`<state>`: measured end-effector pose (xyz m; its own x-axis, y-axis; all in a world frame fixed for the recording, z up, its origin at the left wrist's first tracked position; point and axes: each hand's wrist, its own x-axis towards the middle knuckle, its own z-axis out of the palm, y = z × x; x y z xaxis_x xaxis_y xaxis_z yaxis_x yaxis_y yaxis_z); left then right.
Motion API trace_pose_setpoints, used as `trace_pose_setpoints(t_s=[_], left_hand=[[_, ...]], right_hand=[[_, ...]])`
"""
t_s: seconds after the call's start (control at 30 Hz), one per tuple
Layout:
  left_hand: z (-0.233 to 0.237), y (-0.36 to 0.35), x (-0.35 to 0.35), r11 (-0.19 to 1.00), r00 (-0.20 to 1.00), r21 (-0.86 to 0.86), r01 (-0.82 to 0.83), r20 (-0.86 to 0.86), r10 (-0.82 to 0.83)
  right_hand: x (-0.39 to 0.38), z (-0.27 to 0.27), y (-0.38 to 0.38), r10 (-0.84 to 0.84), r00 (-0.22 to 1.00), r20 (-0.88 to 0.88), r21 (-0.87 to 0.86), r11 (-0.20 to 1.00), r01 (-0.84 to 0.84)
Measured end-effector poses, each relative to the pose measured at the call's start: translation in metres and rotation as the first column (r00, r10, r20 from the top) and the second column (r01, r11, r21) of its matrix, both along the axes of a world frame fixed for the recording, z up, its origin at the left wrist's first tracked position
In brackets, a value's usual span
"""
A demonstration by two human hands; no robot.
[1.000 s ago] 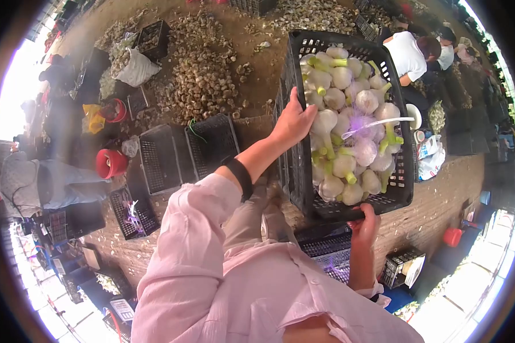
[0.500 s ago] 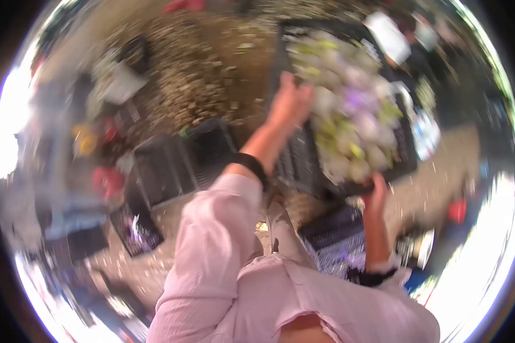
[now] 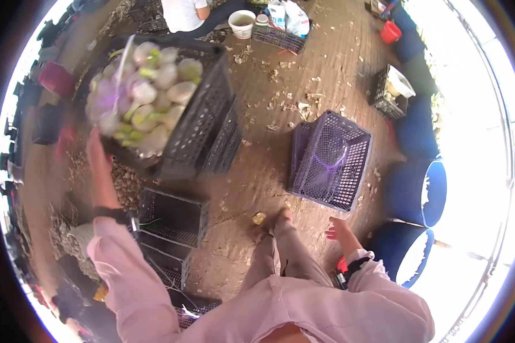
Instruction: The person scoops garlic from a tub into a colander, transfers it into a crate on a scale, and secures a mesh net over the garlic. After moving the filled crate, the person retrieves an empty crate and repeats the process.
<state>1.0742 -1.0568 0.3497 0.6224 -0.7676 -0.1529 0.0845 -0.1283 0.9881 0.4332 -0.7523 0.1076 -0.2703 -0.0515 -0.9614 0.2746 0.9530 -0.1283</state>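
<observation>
- The deep black plastic lattice crate [image 3: 203, 123], heaped with white, green-stemmed garlic bulbs [image 3: 154, 94], is at the person's upper left, above or on another black plastic crate [image 3: 227, 140]; whether the two touch is hard to tell in the blur.
- The left hand [image 3: 99, 157] is at that crate's near-left corner, so the load lies ahead of it and to its right.
- The left fingers are blurred and partly lost against the rim; I cannot tell how far they are closed or whether they grip it.
- The garlic crate's long axis seems to run away from the person, its far end leaning to the right; the left hand is clearly the nearer one, the right being well apart.
- The right hand [image 3: 341, 231] has nothing in it, with fingers loosely spread and pointing leftward.
- Ahead of it is the purple-grey plastic lattice crate [image 3: 349, 186] with a pale purple loop inside; in the view, its near edge is just beyond the fingers, with no contact visible.
- This crate's long axis also points forward, its far end slanting a little to the right, and the right hand is the nearer.
- Bare brown floor [image 3: 263, 154] separates the two crates, the garlic one left, the purple-grey one right.
</observation>
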Motion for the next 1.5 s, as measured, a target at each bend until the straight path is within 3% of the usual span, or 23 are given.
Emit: trace_pose_setpoints(t_s=[0.07,0.1,0.17,0.23,0.27,0.33,0.4,0.43,0.47,0.53,0.63,0.7,0.73,0.83,0.87,0.93,0.97,1.03,1.1,1.2,1.27,1.33,1.5], left_hand=[[0.008,0.003,-0.004,0.999,1.000,-0.043,0.019,-0.015,-0.020],[0.014,0.004,-0.011,0.999,0.999,-0.041,-0.030,0.035,0.031],[0.010,0.007,0.017,0.986,0.985,0.065,0.154,0.062,-0.158],[-0.014,0.001,0.085,0.968,0.718,0.185,0.172,0.649,-0.251],[-0.001,-0.001,0.050,0.961,0.694,0.200,0.191,0.665,-0.276],[0.034,0.017,-0.060,0.976,0.981,0.215,0.044,0.178,-0.083],[0.020,0.012,0.021,0.964,0.964,0.219,0.149,0.186,-0.191],[0.014,0.008,0.051,0.944,0.940,0.218,0.248,0.182,-0.289],[0.020,0.007,0.025,0.932,0.930,0.216,0.291,0.166,-0.328],[0.030,0.009,-0.026,0.949,0.979,0.244,0.199,-0.009,-0.203],[0.016,0.005,0.012,0.920,0.928,0.126,0.372,-0.050,-0.369],[0.014,-0.001,0.014,0.978,0.984,0.107,0.180,-0.004,-0.181],[0.018,-0.002,0.004,0.968,0.973,0.103,0.229,-0.024,-0.228],[0.028,0.016,-0.010,0.964,0.972,0.154,0.217,-0.124,-0.199],[0.018,0.015,0.015,0.968,0.983,0.183,0.169,-0.100,-0.152],[0.012,0.044,-0.003,0.990,1.000,0.140,-0.024,-0.007,0.025],[-0.007,0.052,0.016,0.968,0.996,0.238,0.084,-0.044,-0.075],[-0.034,0.086,0.011,0.918,0.999,0.394,0.044,-0.032,-0.035],[-0.064,0.113,0.015,0.861,0.991,0.490,0.133,-0.069,-0.114],[-0.072,0.148,-0.022,0.779,0.958,0.562,0.279,-0.111,-0.263],[-0.071,0.166,-0.041,0.759,0.939,0.554,0.342,-0.168,-0.300],[-0.069,0.177,-0.051,0.742,0.939,0.576,0.343,-0.211,-0.271],[-0.024,0.156,-0.040,0.899,0.916,0.348,0.267,-0.381,-0.125]], right_hand=[[0.005,-0.042,0.007,-0.343,0.924,0.168,-0.010,0.937,0.350],[0.008,-0.064,0.005,-0.357,0.911,0.208,0.012,0.932,0.363],[0.017,-0.099,-0.007,-0.681,0.658,0.322,-0.153,0.648,0.746],[0.028,-0.130,-0.030,-0.781,0.500,0.375,-0.224,0.447,0.866],[0.023,-0.162,-0.029,-0.684,0.535,0.495,-0.265,0.467,0.843],[0.031,-0.189,-0.042,-0.778,0.438,0.450,-0.207,0.385,0.899],[0.041,-0.194,-0.051,-0.860,0.308,0.407,-0.326,0.179,0.928],[0.032,-0.231,-0.042,-0.846,0.262,0.464,-0.271,0.146,0.951],[0.031,-0.224,-0.041,-0.857,0.234,0.458,-0.286,0.107,0.952],[0.021,-0.201,-0.056,-0.899,0.231,0.373,-0.262,0.137,0.955],[0.007,-0.118,-0.061,-0.922,0.358,0.149,-0.392,0.277,0.877],[0.014,-0.081,-0.034,-0.919,0.378,0.109,-0.460,0.290,0.839],[0.026,-0.065,-0.007,-0.905,0.413,0.102,-0.509,0.309,0.803],[0.065,-0.063,0.100,-0.931,0.310,0.195,-0.542,0.161,0.825],[0.080,-0.050,0.133,-0.910,0.329,0.253,-0.493,0.172,0.853],[0.112,-0.002,0.180,-0.887,0.220,0.405,-0.476,0.002,0.880],[0.124,0.017,0.201,-0.912,0.224,0.343,-0.486,0.032,0.874],[0.140,0.030,0.242,-0.950,0.186,0.252,-0.471,0.047,0.881],[0.149,0.029,0.274,-0.953,0.257,0.159,-0.482,0.153,0.863],[0.156,0.027,0.285,-0.988,0.134,0.077,-0.521,0.075,0.850],[0.156,0.022,0.300,-0.981,0.191,-0.039,-0.431,0.189,0.882],[0.155,0.021,0.304,-0.979,0.201,-0.037,-0.448,0.197,0.872],[0.132,0.018,0.262,-0.988,0.128,0.085,-0.433,0.079,0.898]])
